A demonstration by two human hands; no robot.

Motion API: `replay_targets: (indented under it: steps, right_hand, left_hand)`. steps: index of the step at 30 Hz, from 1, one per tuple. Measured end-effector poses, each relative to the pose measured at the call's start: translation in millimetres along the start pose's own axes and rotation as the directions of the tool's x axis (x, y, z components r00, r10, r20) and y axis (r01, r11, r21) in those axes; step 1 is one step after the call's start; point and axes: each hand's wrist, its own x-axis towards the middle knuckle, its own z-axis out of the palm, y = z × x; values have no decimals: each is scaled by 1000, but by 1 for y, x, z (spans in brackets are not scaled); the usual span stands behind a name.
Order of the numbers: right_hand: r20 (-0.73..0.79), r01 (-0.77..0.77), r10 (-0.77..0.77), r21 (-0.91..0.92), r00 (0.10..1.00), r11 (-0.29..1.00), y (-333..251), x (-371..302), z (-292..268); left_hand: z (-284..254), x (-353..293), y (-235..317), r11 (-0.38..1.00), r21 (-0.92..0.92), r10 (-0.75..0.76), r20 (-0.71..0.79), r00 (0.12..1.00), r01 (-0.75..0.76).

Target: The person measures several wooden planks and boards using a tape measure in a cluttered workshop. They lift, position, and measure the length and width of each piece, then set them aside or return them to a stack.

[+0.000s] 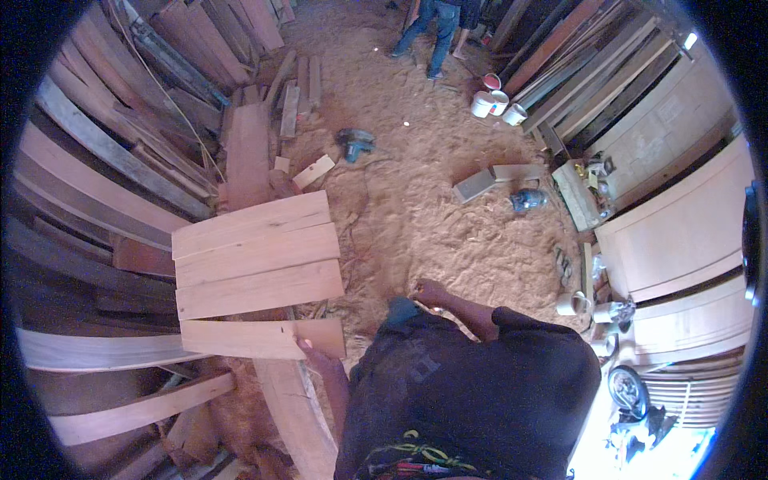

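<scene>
My left hand (318, 354) grips the right end of a short wooden board (248, 338), with the thumb on its top face and the other fingers hidden. Just beyond it, several similar pale boards (256, 254) lie side by side; a narrow wedge-shaped gap parts them from the held one. These boards rest across a long plank (292, 404) running toward me. My right hand (430, 293) is in front of my body, above the sawdust, with its fingers curled closed. Whatever they hold, if anything, is too small to make out.
Planks (120, 152) lean along the left wall. A teal power tool (356, 146) sits on the sawdust-covered floor (384, 216). White buckets (490, 104) stand farther off, near another person's legs (440, 36). Wooden blocks (476, 186) lie to the right, with large panels (680, 224) behind.
</scene>
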Motion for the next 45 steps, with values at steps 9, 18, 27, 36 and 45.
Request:
replay_targets:
  steps: [9, 18, 27, 36, 45]
  right_hand:
    - [47, 361, -382, 233, 923, 903, -125, 44, -49]
    - [428, 323, -404, 251, 808, 913, -187, 83, -94]
    - [648, 371, -473, 299, 597, 879, -219, 111, -81]
    - [755, 245, -260, 135, 602, 960, -242, 89, -74]
    - [872, 377, -273, 112, 406, 919, -223, 90, -70]
  left_hand:
    - [-46, 48, -54, 980, -125, 175, 150, 973, -157]
    - [94, -80, 1, 951, 20, 276, -502, 820, -308]
    - [139, -10, -17, 881, 344, 441, -353, 825, -324]
    - [177, 13, -11, 935, -220, 224, -244, 943, -279]
    - [160, -8, -5, 995, -63, 57, -305, 951, -80]
